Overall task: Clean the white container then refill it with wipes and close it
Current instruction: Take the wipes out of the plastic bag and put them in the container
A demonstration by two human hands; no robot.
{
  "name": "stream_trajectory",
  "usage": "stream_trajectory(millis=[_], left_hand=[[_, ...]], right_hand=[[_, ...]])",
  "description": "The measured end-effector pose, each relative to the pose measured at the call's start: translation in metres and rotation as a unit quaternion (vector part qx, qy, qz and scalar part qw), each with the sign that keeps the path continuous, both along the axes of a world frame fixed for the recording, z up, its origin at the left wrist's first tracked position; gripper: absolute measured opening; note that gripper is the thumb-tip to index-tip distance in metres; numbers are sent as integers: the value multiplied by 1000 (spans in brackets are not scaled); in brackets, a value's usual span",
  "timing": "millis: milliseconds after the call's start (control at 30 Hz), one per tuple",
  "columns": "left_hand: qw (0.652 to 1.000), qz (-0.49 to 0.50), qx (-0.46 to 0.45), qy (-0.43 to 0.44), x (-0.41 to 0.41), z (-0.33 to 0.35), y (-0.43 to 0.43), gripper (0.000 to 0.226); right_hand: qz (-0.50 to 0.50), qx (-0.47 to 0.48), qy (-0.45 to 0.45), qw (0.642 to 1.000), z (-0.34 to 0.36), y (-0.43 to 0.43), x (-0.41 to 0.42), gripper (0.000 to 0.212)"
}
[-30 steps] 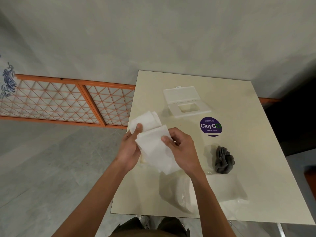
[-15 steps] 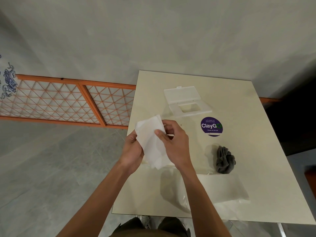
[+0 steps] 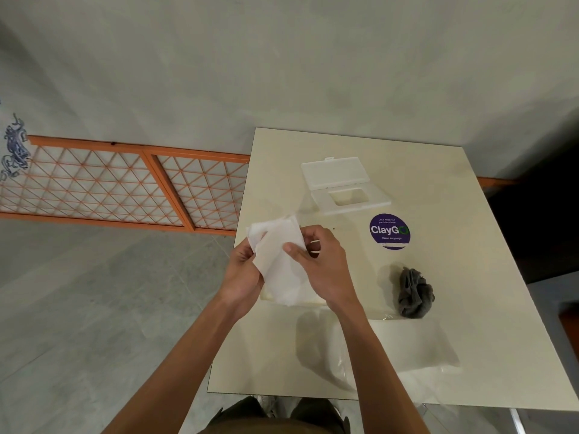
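Both hands hold a stack of white wipes [image 3: 279, 261] above the table's left side. My left hand [image 3: 242, 274] grips the stack's left edge from below. My right hand [image 3: 319, 261] pinches it from the right, thumb on top. Under the wipes, a white container base [image 3: 313, 300] peeks out, mostly hidden. The white container lid [image 3: 344, 184], with its flap open and a rectangular slot, lies farther back on the table.
A crumpled grey cloth [image 3: 415, 294] lies right of my hands. A clear plastic wrapper [image 3: 407, 343] sits near the front edge. A purple round sticker [image 3: 389, 231] marks the cream table [image 3: 454, 245]. An orange lattice panel [image 3: 109, 183] stands on the floor at left.
The wipes went from a loose, unfolded spread to a tighter stack between both hands. My hands moved slightly away from me, toward the lid.
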State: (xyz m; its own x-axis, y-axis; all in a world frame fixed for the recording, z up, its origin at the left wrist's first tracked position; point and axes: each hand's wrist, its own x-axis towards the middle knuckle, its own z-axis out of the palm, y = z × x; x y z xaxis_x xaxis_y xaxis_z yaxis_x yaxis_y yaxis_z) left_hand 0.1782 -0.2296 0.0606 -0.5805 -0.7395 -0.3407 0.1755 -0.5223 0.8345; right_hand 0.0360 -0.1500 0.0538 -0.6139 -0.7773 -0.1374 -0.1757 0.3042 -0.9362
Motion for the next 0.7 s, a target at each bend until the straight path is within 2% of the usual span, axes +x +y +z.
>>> stream_trajectory(millis=[133,267,300,367,433,600,700], left_hand=[[1000,-2,7,1,1,-4,-3,24],[1000,-7,26,-5,1,-12,-7,30],[999,-12,39,2,1,-11,-7,34],[996,-28,80,24,1,-9,-7,55],[992,-23,118,46,1,-8,-7,69],[999,0,47,-2,-3,-10,-3,40],[1000,4,-1,-14,-6,-6,1,35]], right_hand=[[19,-3,-16,1000,1,1,-2,28],[15,-38,8,999,1,3,-2,21],[13,-40,13,999,1,2,-1,19],[-2,-45,8,999,1,1,-1,17],[-32,-58,-26,997,0,1,-1,10],[-109,-80,-120,984,-8,1,3,6],[-144,-77,-165,973,-11,0,8,9]])
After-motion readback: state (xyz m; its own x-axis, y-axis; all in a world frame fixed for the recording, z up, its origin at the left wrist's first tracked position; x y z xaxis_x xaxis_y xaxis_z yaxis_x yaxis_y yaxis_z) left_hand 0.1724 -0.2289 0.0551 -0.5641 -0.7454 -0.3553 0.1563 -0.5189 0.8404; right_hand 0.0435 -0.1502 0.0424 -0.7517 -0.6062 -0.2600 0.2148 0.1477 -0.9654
